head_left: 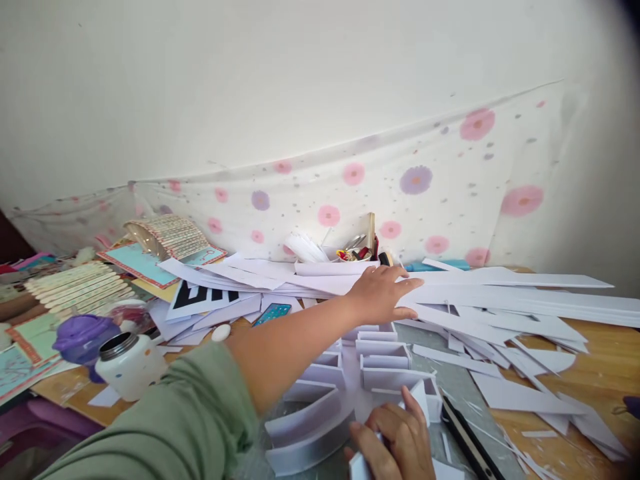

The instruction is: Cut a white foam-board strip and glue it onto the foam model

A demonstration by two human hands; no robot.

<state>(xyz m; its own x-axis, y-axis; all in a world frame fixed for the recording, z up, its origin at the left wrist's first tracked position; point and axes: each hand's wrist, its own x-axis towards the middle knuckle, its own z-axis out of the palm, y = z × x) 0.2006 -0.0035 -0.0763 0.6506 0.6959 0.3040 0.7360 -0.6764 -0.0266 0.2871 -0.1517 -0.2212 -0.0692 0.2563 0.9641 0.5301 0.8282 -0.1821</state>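
My left arm, in a green sleeve, reaches across to the right. My left hand (383, 293) is palm down with fingers spread, over or touching long white strips (465, 293) of paper or thin board; the contact cannot be told. Below it stands a white structure (350, 380) with upright walls forming several compartments and a curved wall at the front left. At the bottom, my right hand (397, 440) is bent round a white board piece (360, 467), beside the structure's near right part. Its grip is partly hidden.
A long black tool (470, 437) lies on the grey mat (445, 380). White offcuts (530, 393) spread right. Left are a white bottle (130, 367), a purple cup (85, 340), a phone (273, 313) and bundled sticks (80, 287). A tool holder (357, 253) stands near the wall.
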